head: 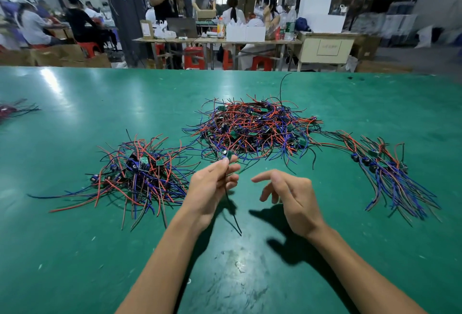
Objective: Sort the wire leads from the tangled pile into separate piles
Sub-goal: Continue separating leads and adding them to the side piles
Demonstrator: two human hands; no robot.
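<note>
We are holding our left hand (212, 186) above the green tabletop (75, 251), its fingers curled, and between thumb and fingertips we are pinching one wire lead (231, 196). Its small green board is sitting at our fingertips, just at the near edge of the tangled pile (252, 126), and its dark wire is hanging down past our palm towards the tabletop. Whether the lead is still touching the pile we cannot tell.

Our right hand (287, 193) is hovering just beside the left, palm turned inward, fingers loosely spread and relaxed, gripping nothing.

The tangled pile is lying in the middle of the tabletop, beyond both hands, a heap of red, blue and black wires with little green boards showing through. One black wire is sticking up from its far side.

To the left a smaller sorted pile (140, 171) is resting apart from the big one, wires fanning out in all directions. To the right another group (390, 171) is lying with its wires running roughly the same way, towards us and to the right; a few thin strands are linking it to the middle pile.

At the far left edge a few more wires (15, 110) are showing, partly cut off.

Beyond the tabletop, people are sitting and standing at other tables among white boxes (245, 33) and red stools (193, 57).
</note>
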